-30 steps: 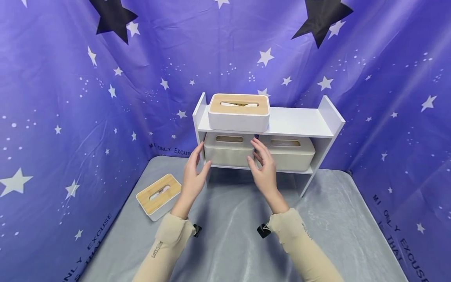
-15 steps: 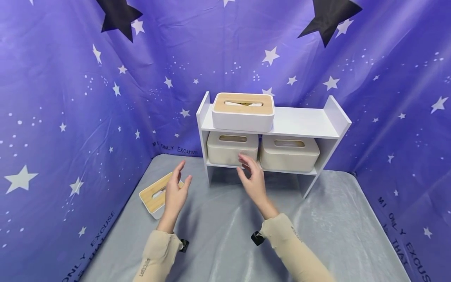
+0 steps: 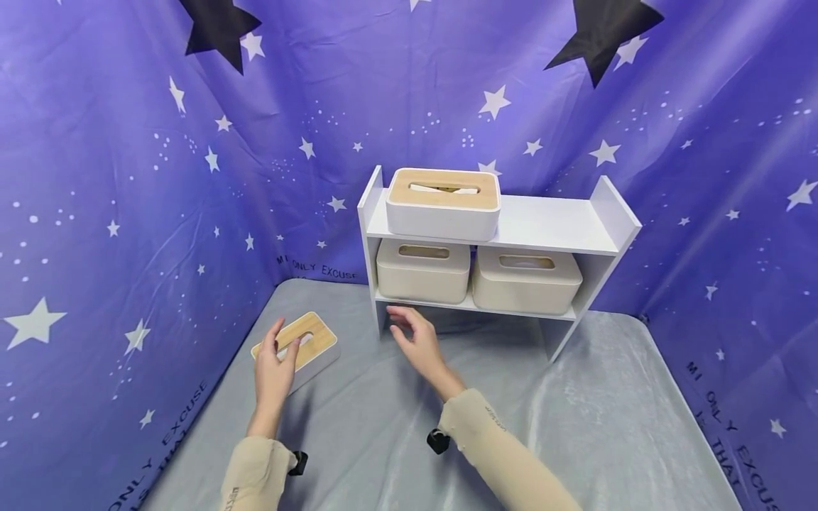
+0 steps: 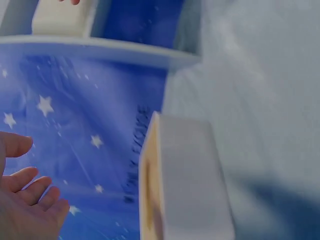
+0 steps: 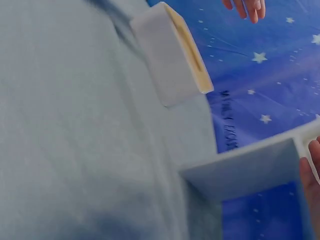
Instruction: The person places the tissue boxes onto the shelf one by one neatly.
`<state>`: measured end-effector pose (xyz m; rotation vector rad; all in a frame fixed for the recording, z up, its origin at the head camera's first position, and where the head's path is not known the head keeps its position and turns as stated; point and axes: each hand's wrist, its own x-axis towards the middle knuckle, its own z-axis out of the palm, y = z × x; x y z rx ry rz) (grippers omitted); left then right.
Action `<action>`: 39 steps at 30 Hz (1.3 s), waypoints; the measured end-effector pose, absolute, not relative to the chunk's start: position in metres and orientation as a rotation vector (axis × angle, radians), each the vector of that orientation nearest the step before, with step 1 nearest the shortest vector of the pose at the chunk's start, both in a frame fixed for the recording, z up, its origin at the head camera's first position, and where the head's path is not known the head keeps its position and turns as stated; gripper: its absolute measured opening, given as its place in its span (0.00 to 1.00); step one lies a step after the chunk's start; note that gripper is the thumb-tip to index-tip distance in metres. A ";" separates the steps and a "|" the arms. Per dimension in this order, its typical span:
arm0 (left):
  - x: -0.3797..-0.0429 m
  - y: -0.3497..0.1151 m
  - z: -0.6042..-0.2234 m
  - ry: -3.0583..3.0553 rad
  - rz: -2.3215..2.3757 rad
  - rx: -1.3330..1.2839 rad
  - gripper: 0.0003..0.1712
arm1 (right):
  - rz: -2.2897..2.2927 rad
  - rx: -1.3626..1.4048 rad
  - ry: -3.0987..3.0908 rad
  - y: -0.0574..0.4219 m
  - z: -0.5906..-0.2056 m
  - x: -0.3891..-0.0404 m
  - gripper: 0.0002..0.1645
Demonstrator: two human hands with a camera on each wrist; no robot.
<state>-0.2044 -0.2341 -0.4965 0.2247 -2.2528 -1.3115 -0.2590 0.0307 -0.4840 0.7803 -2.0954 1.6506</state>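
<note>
A white tissue box (image 3: 313, 367) with a bamboo lid lies at an angle on the grey cloth at the left. Over it hovers my left hand (image 3: 273, 376), thumb and fingers spread; the left wrist view shows a gap between this hand (image 4: 32, 205) and the box (image 4: 192, 175). My right hand (image 3: 422, 348) hangs in the air in front of the shelf's left end, fingers loosely bent around nothing. The right wrist view catches only part of that hand (image 5: 312, 187) at its right edge.
A white two-tier shelf (image 3: 549, 220) stands at the back. Another bamboo-lidded tissue box (image 3: 441, 221) sits on its top left. Two cream tissue boxes, a left one (image 3: 422, 280) and a right one (image 3: 527, 289), fill the lower tier. Starry purple curtains (image 3: 128, 248) enclose the table.
Both hands have drawn back from the left cream tissue box and moved left and down. The left hand is now over the tissue box on the cloth; the right hand trails behind.
</note>
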 end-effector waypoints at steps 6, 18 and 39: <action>-0.199 -0.255 -0.517 -2.263 -1.269 0.302 0.30 | 1.697 0.827 -2.251 0.005 -0.517 -0.272 0.24; -0.196 -0.264 -0.554 -2.285 -1.286 0.481 0.43 | 1.916 0.869 -2.731 -0.030 -0.538 -0.273 0.41; -0.193 -0.266 -0.581 -2.398 -1.338 0.654 0.54 | 2.130 0.749 -2.909 -0.058 -0.549 -0.276 0.55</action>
